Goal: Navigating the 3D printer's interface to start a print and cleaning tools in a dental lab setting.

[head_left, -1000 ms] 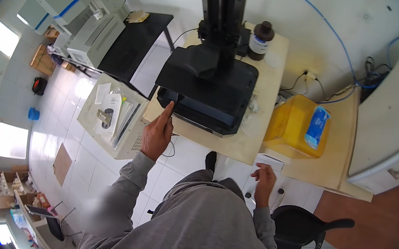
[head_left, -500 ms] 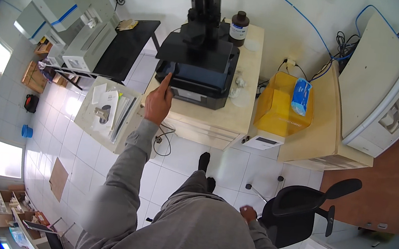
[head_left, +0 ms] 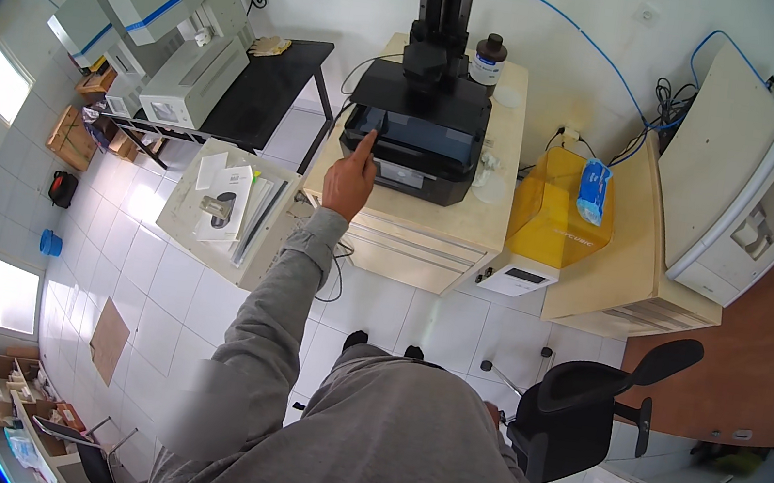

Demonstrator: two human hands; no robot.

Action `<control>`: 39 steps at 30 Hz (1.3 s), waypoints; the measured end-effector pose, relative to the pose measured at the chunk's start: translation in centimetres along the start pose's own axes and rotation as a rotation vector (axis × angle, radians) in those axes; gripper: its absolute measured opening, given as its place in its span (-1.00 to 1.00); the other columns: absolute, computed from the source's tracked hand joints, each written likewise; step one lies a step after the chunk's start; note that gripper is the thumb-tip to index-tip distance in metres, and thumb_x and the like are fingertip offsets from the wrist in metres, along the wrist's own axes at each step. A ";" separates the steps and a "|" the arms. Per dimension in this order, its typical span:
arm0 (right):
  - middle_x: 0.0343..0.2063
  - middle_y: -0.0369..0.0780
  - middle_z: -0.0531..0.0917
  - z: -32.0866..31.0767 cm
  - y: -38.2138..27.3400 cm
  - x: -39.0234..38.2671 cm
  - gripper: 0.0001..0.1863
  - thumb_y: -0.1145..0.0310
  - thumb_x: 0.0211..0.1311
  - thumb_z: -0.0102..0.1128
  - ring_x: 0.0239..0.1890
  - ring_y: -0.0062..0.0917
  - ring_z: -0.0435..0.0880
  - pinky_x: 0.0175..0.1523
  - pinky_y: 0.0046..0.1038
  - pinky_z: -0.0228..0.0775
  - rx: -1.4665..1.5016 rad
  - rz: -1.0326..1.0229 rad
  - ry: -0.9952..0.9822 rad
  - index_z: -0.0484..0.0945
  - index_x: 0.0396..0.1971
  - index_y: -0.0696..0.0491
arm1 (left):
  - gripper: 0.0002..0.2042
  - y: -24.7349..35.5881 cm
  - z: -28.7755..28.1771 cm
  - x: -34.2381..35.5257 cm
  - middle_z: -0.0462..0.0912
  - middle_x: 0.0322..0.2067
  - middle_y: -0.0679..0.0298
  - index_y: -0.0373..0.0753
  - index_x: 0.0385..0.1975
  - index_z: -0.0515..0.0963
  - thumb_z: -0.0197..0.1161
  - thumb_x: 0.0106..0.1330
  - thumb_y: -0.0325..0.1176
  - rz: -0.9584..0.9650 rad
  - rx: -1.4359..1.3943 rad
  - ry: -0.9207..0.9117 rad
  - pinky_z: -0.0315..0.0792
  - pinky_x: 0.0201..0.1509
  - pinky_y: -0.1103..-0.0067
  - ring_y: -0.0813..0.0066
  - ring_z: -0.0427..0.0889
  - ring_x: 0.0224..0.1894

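Note:
My left hand is at the front of a black machine with a tall vertical column. Its index finger is stretched out, touching or very near the front rim of the dark tray; I see nothing held. The machine sits on a cream wooden cabinet, with a dark bottle behind it at the right. My right hand is almost wholly hidden by my body near the black chair, so its fingers cannot be seen.
A cream box with papers stands left, before a black table with grey equipment. At right are a yellow cover carrying a blue packet, a white cabinet-like appliance and a black office chair. Cables run along the wall.
My left hand has moved up along with the machine in view as the camera shifted, its finger still at the machine's front. My right hand has dropped behind my body.

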State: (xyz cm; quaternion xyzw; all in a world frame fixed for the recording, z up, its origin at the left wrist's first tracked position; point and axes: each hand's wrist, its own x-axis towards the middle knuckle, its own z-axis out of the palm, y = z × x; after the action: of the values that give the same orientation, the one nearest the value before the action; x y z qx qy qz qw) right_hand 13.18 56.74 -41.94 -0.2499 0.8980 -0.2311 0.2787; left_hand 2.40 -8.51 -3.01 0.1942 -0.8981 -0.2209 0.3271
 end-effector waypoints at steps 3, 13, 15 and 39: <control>-0.34 -0.05 0.81 -3.3 -6.6 3.7 -0.63 0.09 0.36 0.24 -0.31 -0.30 0.82 -0.23 -0.29 0.64 0.138 0.008 0.060 0.75 -0.19 0.12 | -0.48 -0.3 0.1 0.0 0.72 -0.37 -0.08 0.00 0.46 0.44 0.18 0.50 -0.37 0.011 -0.022 -0.010 0.54 -0.27 0.03 -0.20 0.70 -0.35; -0.28 -0.13 0.85 -5.2 -20.2 6.2 -0.62 0.09 0.32 0.29 -0.28 -0.42 0.85 -0.08 -0.35 0.69 0.415 0.338 -0.037 0.77 -0.19 0.14 | -0.41 -1.3 -0.7 -0.3 0.71 -0.30 -0.05 -0.02 0.54 0.33 0.17 0.51 -0.40 0.010 -0.076 -0.088 0.55 -0.25 0.06 -0.16 0.69 -0.34; -0.32 -0.14 0.85 -3.1 -18.8 5.8 -0.62 0.08 0.29 0.30 -0.31 -0.40 0.85 -0.10 -0.34 0.68 0.380 0.309 -0.025 0.78 -0.19 0.11 | -0.41 -1.3 -1.3 -0.4 0.71 -0.28 -0.04 -0.01 0.55 0.32 0.17 0.51 -0.41 0.040 -0.096 -0.061 0.56 -0.26 0.08 -0.14 0.69 -0.34; -0.16 -0.12 0.85 -1.4 -17.2 6.1 -0.56 -0.01 0.23 0.26 -0.07 -0.22 0.83 0.13 -0.23 0.64 0.312 0.371 -0.035 0.83 -0.15 0.04 | -0.37 -1.4 -1.4 -0.1 0.66 -0.31 0.05 0.05 0.56 0.33 0.20 0.48 -0.47 0.134 -0.099 -0.088 0.58 -0.27 0.14 -0.05 0.68 -0.36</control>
State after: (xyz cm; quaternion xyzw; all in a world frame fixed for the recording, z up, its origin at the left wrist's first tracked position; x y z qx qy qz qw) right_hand 13.42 40.46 -33.69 -0.0385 0.8771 -0.3073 0.3672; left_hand 3.71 -10.05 -2.82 0.1074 -0.9106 -0.2509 0.3104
